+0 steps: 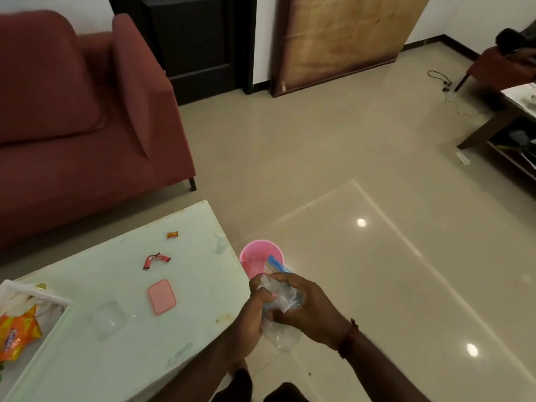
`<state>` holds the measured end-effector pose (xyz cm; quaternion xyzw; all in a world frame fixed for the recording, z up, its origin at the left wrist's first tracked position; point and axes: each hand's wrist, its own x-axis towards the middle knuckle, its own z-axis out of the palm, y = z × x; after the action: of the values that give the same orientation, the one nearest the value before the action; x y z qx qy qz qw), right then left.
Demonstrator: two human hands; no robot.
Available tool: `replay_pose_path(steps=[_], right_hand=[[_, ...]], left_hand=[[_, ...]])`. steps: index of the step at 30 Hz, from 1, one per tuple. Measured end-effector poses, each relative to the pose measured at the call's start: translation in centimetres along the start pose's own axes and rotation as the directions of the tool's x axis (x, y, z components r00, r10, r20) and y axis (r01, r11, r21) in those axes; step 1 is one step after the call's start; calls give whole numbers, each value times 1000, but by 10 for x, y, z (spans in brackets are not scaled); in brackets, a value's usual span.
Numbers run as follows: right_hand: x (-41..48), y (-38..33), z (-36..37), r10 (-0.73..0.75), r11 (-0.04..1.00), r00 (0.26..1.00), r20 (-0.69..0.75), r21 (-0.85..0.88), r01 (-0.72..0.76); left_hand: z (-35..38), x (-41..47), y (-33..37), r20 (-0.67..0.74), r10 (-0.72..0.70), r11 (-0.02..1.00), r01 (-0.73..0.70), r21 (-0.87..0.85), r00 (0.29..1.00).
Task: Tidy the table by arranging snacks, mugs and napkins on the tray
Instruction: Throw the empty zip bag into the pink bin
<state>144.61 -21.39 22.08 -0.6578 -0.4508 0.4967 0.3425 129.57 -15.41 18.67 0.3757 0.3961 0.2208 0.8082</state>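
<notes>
My left hand (253, 314) and my right hand (307, 310) both grip a crumpled clear plastic wrapper (282, 303) beside the table's right edge, just in front of a pink bin (255, 256) on the floor. A blue packet (275, 264) sticks out of the bin. On the pale table (116, 358) lie a red torn wrapper (155, 260), a small orange candy (172, 235), a pink lid (161, 297) and a clear plastic container (107, 317). A white tray (55, 300) at the left edge holds an orange snack packet (17, 335).
A maroon sofa (72, 126) stands behind the table. Glossy tiled floor (377, 256) spreads to the right. A dark low table (507, 134) and a chair (499, 68) are at the far right, with a cable (443, 82) on the floor.
</notes>
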Motion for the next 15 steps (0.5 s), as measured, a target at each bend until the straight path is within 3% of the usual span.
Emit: replay_pose_path(steps=[1, 2, 7, 12, 15], right_hand=[[13, 6, -6, 18, 999, 1000, 1, -44, -18], [25, 14, -11, 40, 997, 999, -3, -73, -40], [96, 51, -26, 236, 965, 963, -129, -88, -248], [182, 88, -27, 236, 920, 932, -275, -246, -306], [230, 121, -12, 319, 883, 921, -225, -284, -375]], left_hand=[[2, 9, -6, -61, -112, 990, 117, 74, 992], [12, 18, -8, -28, -142, 988, 140, -73, 989], [14, 42, -9, -179, -282, 959, 270, -90, 943], [1, 47, -31, -280, -272, 961, 273, -36, 921], [-3, 49, -49, -329, -197, 975, 221, 36, 924]])
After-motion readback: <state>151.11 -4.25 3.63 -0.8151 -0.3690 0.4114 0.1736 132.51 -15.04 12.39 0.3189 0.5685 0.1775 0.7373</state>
